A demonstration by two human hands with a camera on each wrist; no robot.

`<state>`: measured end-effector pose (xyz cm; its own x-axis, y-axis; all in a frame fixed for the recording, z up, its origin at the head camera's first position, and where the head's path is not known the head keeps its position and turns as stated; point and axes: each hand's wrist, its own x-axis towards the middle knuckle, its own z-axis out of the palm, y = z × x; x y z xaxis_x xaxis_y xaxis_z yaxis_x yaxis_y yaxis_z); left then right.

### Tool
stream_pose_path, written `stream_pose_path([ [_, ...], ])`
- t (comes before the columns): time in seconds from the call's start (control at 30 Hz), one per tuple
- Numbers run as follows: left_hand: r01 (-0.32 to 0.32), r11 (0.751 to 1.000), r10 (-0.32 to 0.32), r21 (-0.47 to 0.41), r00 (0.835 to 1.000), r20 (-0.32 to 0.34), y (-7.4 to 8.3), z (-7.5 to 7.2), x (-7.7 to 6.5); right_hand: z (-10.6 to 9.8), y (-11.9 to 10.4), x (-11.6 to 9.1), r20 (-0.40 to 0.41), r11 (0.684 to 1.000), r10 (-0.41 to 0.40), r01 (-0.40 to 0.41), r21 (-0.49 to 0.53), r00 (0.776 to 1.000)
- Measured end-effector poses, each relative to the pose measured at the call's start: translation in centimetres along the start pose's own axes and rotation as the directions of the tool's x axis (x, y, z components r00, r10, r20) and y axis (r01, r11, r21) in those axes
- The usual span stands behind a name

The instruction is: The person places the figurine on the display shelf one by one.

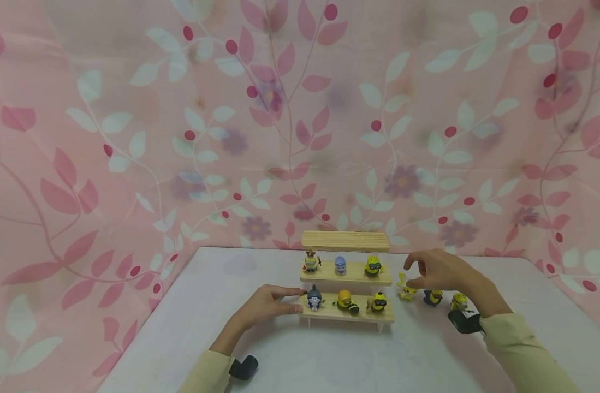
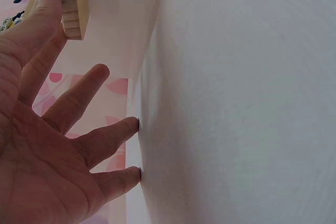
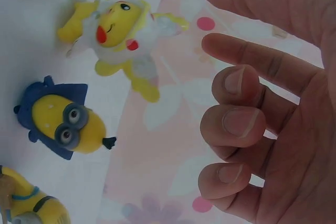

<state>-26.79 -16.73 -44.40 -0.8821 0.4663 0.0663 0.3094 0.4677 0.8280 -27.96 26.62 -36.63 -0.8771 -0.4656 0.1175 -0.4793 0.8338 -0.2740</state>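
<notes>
Shelf (image 1: 345, 240) matt, grained wood; figurines (image 3: 63, 116) smooth plastic; backdrop (image 1: 336, 142) matt cloth.

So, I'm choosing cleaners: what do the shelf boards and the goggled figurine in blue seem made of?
Shelf boards: probably pale wood, matte; grain lines show at one end.
Figurine: likely plastic or vinyl, semi-gloss, given its smooth, faintly highlighted surface.

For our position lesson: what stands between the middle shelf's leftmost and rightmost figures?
In the head view, one blue figure stands between them on the middle shelf.

White table (image 1: 329, 360) with shelf (image 1: 345, 240), three figurines (image 1: 432, 297)
</notes>
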Motion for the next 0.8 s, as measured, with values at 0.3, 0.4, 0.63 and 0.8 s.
stream_pose_path([
  [0.3, -0.005, 1.000, 0.005, -0.014, 1.000, 0.001, -0.04, 0.05, -0.07, 0.76, 0.60, -0.02, 0.036, 0.995, 0.058, -0.055, -0.088, 0.998],
  [0.4, -0.002, 1.000, 0.002, -0.014, 1.000, 0.001, 0.03, 0.03, -0.09, 0.91, 0.69, 0.06, 0.044, 0.991, 0.062, -0.056, -0.124, 0.997],
  [0.63, -0.002, 1.000, 0.002, -0.013, 1.000, -0.005, 0.05, -0.02, -0.11, 0.94, 0.40, 0.22, 0.070, 0.982, 0.093, -0.080, -0.169, 0.993],
  [0.8, 0.003, 1.000, -0.003, -0.009, 1.000, -0.004, -0.11, 0.04, -0.02, 0.67, -0.13, 0.21, 0.109, 0.973, 0.126, -0.102, -0.207, 0.986],
])
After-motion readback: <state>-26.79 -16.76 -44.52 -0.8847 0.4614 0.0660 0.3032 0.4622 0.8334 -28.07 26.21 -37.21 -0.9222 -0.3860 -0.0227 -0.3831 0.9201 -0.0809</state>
